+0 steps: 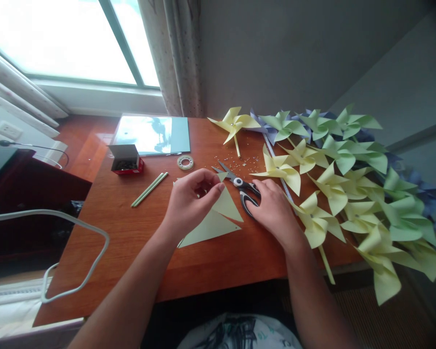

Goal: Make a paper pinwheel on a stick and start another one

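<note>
A pale yellow paper sheet [218,220], cut into triangular flaps, lies on the wooden table [138,232]. My left hand [191,201] pinches one flap's tip between thumb and fingers. Just right of it, my right hand [272,208] rests palm down on the black-and-grey handles of the scissors [238,183], fingers curled over them. The scissor blades point away toward the back left and lie on the table.
Many finished yellow, green and blue paper pinwheels [341,189] cover the table's right side. A tape roll [185,162], a small red box [126,160], two pale sticks [149,189] and a glossy folder [150,135] lie at the back left. A white cable [76,223] loops left.
</note>
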Demonstrator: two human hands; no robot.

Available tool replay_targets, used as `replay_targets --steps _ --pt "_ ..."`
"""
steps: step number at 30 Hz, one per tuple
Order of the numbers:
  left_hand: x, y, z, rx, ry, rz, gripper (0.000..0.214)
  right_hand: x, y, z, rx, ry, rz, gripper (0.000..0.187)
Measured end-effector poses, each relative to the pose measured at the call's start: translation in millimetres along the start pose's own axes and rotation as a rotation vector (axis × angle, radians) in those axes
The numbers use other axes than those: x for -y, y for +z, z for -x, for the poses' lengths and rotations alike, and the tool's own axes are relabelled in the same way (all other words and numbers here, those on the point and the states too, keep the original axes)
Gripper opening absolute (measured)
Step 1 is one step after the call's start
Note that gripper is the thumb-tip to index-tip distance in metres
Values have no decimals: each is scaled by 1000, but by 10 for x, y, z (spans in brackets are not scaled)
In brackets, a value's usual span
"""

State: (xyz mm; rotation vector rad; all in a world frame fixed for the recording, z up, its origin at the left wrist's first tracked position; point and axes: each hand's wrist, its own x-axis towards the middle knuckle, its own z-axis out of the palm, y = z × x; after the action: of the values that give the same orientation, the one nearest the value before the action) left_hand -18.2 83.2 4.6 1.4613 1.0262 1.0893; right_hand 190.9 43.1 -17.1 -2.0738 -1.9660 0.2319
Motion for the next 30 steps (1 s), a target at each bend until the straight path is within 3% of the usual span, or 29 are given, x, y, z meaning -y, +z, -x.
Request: replay_targets --steps 4,6,8,12,16,30 --pt "6 6 -6 -2 -28 32 21 83 -173 22 -97 -45 -105 40" --pt "6 12 -12 -12 -38 62 21 180 -280 3 -151 -115 -305 27" --pt "7 16 -19 -15 -46 85 21 288 -340 -46 -90 -190 -588 19" --pt "16 13 -31 -13 -44 88 19 426 -249 -191 -18 -251 -848 12" --pt "14 13 -33 -12 -38 74 16 418 -68 -266 35 -186 -1015 10" --pt "-11 16 -12 32 -55 49 9 364 -34 -207 93 -149 -1190 9"
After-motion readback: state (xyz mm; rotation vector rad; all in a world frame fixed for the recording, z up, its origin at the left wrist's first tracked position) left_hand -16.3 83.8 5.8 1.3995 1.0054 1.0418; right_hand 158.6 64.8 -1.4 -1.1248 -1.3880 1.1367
